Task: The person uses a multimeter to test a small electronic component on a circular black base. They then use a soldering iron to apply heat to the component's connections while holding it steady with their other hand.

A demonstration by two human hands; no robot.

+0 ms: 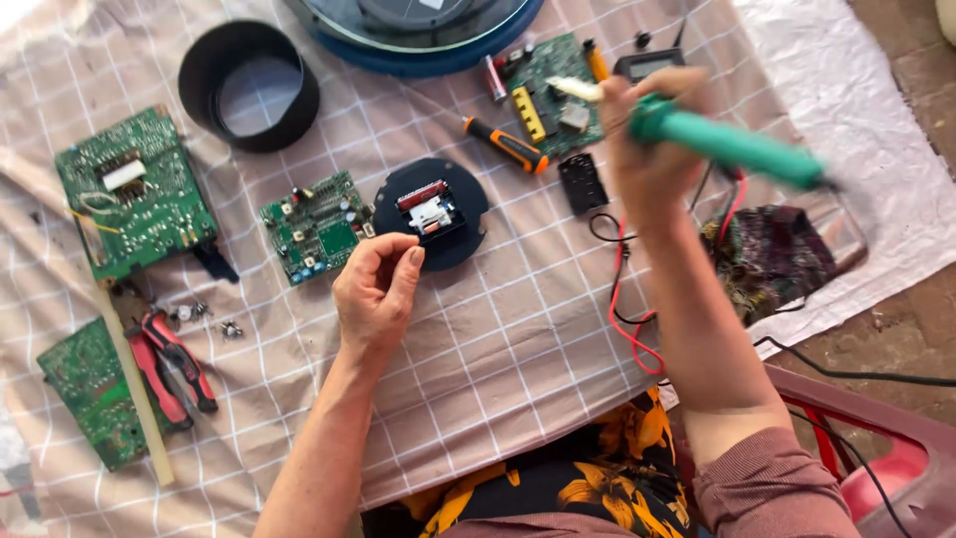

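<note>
My right hand (647,139) grips a green-handled soldering iron (732,144), its tip over a green circuit board (553,95) at the far middle of the cloth. My left hand (378,289) rests on the cloth with thumb and fingers pinched together; whether something small is between them I cannot tell. It sits just below a round black plate (468,234) carrying a small red and white part, and beside a small green circuit board (317,227).
A checked cloth (498,349) covers the table. On it lie a black ring (249,85), a large green board (134,194), another board (85,394), red pliers (169,369), an orange screwdriver (508,144), a black battery holder (583,182), red and black wires (627,319) and a dark patterned cloth (772,259).
</note>
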